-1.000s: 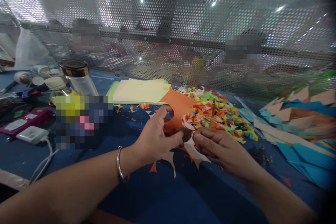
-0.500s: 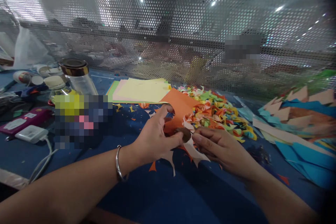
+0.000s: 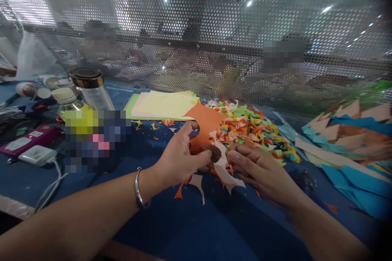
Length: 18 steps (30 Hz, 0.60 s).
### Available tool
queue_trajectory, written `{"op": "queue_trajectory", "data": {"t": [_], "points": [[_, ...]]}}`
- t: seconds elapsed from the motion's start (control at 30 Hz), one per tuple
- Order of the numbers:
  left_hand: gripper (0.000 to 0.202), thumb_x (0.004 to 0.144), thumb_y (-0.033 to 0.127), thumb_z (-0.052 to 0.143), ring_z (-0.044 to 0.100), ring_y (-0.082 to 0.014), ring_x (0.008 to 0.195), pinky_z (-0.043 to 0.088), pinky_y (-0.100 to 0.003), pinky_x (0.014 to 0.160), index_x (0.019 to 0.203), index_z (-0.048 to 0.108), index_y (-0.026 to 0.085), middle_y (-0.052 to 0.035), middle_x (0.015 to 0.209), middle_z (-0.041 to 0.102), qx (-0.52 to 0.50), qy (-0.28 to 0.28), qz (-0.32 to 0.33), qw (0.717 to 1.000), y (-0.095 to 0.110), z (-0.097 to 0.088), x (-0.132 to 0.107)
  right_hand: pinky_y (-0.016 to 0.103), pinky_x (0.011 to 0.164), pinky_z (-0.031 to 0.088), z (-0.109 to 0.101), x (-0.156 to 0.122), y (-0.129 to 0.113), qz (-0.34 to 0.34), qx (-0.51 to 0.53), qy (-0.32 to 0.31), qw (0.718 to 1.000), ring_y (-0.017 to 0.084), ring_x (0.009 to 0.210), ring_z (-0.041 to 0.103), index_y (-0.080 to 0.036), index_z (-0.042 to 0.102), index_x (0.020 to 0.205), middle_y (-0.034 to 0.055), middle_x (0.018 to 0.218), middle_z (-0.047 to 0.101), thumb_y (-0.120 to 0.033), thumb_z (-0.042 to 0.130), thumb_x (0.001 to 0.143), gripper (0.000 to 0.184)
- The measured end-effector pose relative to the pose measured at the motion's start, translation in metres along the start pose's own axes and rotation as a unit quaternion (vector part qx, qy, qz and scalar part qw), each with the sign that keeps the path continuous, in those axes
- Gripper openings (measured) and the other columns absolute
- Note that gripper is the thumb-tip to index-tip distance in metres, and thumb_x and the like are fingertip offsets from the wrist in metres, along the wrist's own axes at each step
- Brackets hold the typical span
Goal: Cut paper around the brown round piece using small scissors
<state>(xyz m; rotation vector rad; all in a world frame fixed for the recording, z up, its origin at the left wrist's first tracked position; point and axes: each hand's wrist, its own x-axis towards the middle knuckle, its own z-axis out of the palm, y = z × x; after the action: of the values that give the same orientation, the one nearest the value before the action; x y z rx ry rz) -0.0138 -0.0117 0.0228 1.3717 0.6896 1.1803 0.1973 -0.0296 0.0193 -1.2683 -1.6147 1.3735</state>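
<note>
My left hand (image 3: 188,155) curls around an orange sheet of paper (image 3: 209,124), thumb in front and fingers behind. By the thumb tip is a dark brown rounded piece (image 3: 216,153); whether it is paper in shadow I cannot tell. My right hand (image 3: 255,167) is closed in a pinch just to its right, and what its fingertips hold is too small to make out. Beneath the hands lie pale cut-out paper scraps (image 3: 228,173) and an orange scrap (image 3: 179,191). Behind the sheet spreads a heap of colourful small folded paper pieces (image 3: 254,126).
A stack of coloured paper (image 3: 168,105) lies at the back. Leftward stand a dark-lidded jar (image 3: 96,97) and a capped bottle (image 3: 65,97), with a white charger (image 3: 37,155) and its cable. Folded blue and peach papers (image 3: 352,142) lie at right. A perforated screen (image 3: 196,61) rises behind.
The orange sheet has shifted slightly left in my left hand. The gap between the brown piece and my right fingertips has widened a little.
</note>
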Motion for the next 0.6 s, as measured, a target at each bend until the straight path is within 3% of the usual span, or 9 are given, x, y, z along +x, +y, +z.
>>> {"op": "queue_trajectory", "data": {"t": [0.2,0.4,0.6], "points": [[0.050,0.068,0.020,0.083,0.071,-0.0154,0.081,0.059,-0.030,0.075,0.101,0.045,0.021,-0.0025,0.098,0.068,-0.097,0.010,-0.050,0.994,-0.0024,0.0000,0.0003,0.024,0.040,0.014,-0.0008,-0.0002,0.0039,-0.021,-0.053,0.006,0.998,0.006,0.046,0.022,-0.021,0.059,0.082,-0.0074,0.059,0.034,-0.077,0.061,0.087,0.057],[0.057,0.068,0.029,0.089,0.070,-0.0175,0.086,0.058,-0.027,0.066,0.103,0.044,0.022,-0.0039,0.104,0.064,-0.083,0.026,-0.055,0.995,-0.0008,0.0037,-0.0028,0.025,0.042,0.019,-0.0016,-0.0019,0.0070,-0.049,-0.063,0.014,0.997,0.008,0.047,0.024,-0.021,0.064,0.086,-0.0056,0.060,0.038,-0.071,0.059,0.093,0.051],[0.062,0.067,0.034,0.091,0.074,-0.0168,0.074,0.061,-0.028,0.062,0.099,0.039,0.023,0.0007,0.097,0.061,-0.093,0.033,-0.080,0.992,-0.0014,0.0076,-0.0057,0.026,0.043,0.019,0.0003,-0.0020,0.0029,-0.065,-0.055,0.021,0.996,0.009,0.047,0.024,-0.021,0.066,0.082,-0.0062,0.056,0.032,-0.074,0.059,0.091,0.054]]}}
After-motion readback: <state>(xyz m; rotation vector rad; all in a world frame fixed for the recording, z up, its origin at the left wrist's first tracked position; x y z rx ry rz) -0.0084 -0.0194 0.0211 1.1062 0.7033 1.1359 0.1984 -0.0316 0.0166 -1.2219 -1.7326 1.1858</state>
